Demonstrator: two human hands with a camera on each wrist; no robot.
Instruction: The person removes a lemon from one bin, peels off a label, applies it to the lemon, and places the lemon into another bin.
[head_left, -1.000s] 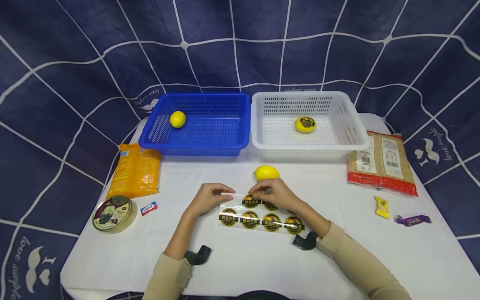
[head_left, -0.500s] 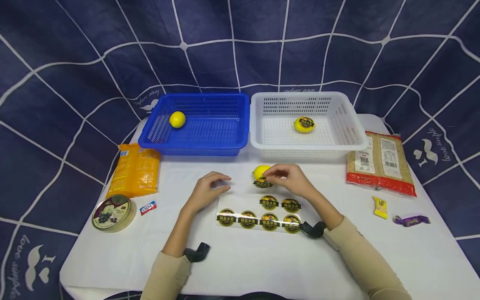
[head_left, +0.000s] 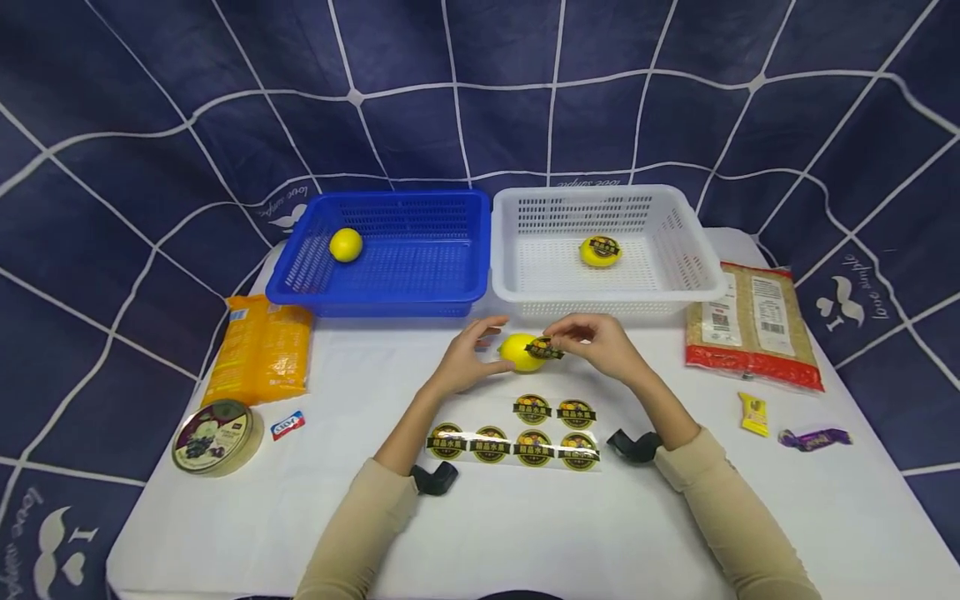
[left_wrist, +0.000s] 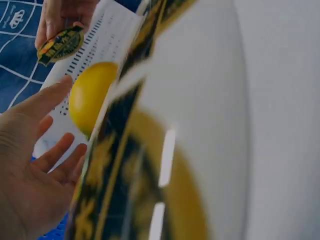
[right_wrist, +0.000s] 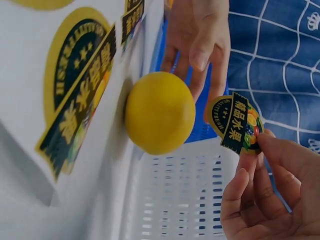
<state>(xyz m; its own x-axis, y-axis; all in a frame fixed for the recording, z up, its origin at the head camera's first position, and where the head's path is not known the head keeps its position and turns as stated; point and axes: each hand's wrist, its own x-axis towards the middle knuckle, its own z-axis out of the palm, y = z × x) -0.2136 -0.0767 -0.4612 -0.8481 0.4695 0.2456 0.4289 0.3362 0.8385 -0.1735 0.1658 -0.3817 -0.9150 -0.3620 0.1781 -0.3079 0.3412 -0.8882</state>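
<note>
A yellow lemon (head_left: 516,353) lies on the white table just beyond a sheet of round black-and-gold stickers (head_left: 476,412). My left hand (head_left: 462,363) is beside the lemon's left side, thumb and fingers spread apart with a gap to the fruit in the left wrist view. Between thumb and fingertips, my right hand (head_left: 602,344) pinches one loose sticker (right_wrist: 235,122) by its edge. That sticker is held up near the lemon's right side, its printed face showing in the right wrist view. Several stickers remain on the sheet, and its upper left part is bare.
At the back stand a blue basket (head_left: 378,298) with one lemon (head_left: 346,245) and a white basket (head_left: 607,297) with a stickered lemon (head_left: 600,252). An orange packet (head_left: 258,350), round tin (head_left: 217,437) and small wrapped sweet (head_left: 288,425) lie left; a grain bag (head_left: 753,329) and two sweets lie right.
My right hand has peeled a sticker off the sheet and carried it up to the lemon. My left hand has left the sheet's upper left corner and moved forward and right to the lemon.
</note>
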